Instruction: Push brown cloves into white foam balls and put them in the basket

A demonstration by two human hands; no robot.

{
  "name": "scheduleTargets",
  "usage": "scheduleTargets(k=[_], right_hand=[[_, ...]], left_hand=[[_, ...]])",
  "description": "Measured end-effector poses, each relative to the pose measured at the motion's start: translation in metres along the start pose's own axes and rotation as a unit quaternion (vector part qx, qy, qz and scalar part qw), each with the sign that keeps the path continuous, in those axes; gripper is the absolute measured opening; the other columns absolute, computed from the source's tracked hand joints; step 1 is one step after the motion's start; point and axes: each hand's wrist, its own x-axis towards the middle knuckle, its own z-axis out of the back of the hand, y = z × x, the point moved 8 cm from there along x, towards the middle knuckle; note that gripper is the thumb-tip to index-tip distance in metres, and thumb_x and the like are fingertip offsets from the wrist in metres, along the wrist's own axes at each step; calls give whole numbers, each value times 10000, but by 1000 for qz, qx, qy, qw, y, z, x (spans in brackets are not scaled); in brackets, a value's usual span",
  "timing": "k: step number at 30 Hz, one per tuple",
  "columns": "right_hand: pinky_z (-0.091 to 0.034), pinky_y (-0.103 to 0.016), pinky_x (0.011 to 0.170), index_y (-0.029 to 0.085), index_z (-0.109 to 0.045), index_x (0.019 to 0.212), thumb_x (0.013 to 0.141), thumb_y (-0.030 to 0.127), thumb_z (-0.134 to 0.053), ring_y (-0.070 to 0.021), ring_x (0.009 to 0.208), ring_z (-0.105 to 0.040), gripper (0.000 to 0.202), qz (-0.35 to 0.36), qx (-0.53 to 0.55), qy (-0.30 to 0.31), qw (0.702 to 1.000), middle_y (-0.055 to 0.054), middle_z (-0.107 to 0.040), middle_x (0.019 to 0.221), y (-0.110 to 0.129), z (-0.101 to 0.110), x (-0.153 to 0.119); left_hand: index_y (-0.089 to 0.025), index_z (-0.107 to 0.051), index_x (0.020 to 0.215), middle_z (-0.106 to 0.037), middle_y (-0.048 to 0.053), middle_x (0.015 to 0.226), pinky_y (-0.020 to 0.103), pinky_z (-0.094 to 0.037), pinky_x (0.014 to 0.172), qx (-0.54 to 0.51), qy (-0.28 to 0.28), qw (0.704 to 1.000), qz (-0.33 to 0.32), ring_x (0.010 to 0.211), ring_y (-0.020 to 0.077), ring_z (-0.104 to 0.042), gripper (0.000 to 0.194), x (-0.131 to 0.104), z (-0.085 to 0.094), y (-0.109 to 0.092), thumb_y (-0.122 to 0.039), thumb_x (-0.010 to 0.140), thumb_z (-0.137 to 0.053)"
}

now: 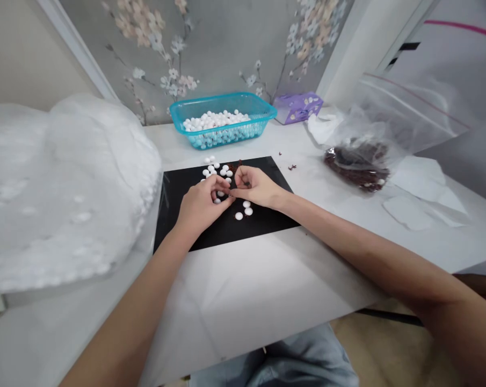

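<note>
My left hand (pixel 202 203) and my right hand (pixel 258 187) meet above a black mat (pixel 210 232). Thumb and fingers of each are pinched, and the fingertips touch. Whatever lies between them is too small to make out. Behind and under my left fingers lie several loose white round pieces (pixel 224 168), partly hidden. Closer to me, right of my left thumb, are 3 white domed pieces (pixel 238 216) with dark red bits at their edges. A small heap of dark red bits (pixel 235 167) sits behind my right hand.
A blue basket (pixel 262 119) of white round pieces stands at the back beside a purple tissue pack (pixel 301 107). On the left bulges a large white plastic bag (pixel 65 193). To the right, a clear bag (pixel 359 161) holds dark red pieces, near white paper scraps (pixel 423 183).
</note>
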Motion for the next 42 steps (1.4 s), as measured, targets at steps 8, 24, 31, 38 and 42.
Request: scheduleTargets(k=[8,24,31,38,42], right_hand=[[-282,-206,503,189,-368,607,606,159,-608,-55,503,-347,241,-8,11,8,1000,79,-400,539,0,-2,0],[-78,-201,379,194,-354,607,660,206,-629,-18,370,-176,280,-158,169,40,972,110,-283,454,-14,-2,-6],[-75,-193,372,192,-356,596,604,113,-644,-13,360,-189,299,-171,145,41,974,116,-267,420,-12,-2,-7],[-95,-191,350,193,-358,555,567,77,-621,-19,352,-209,288,-172,100,33,979,106,-288,384,-12,-3,-5],[-85,-189,340,198,-346,552,552,50,-605,-15,335,-192,298,-187,107,39,976,113,-267,370,-14,-5,-4]], left_hand=[[-233,-568,851,-684,-34,854,242,-397,589,0,2,1000,-1,599,112,-526,190,-1,-1,0,-293,681,-629],[-222,-568,851,-687,-17,836,243,-415,618,2,-2,1000,-12,605,109,-539,189,0,0,-2,-314,695,-622],[-224,-577,876,-690,-16,823,243,-416,617,-15,2,1000,-7,624,113,-542,213,0,-1,0,-306,685,-626],[-223,-579,824,-686,-17,835,246,-407,608,-11,9,1000,-3,620,116,-541,180,0,-3,1,-321,683,-633],[-227,-579,807,-682,-23,823,246,-402,599,-5,8,1000,0,631,121,-547,173,0,-3,1,-330,682,-639]])
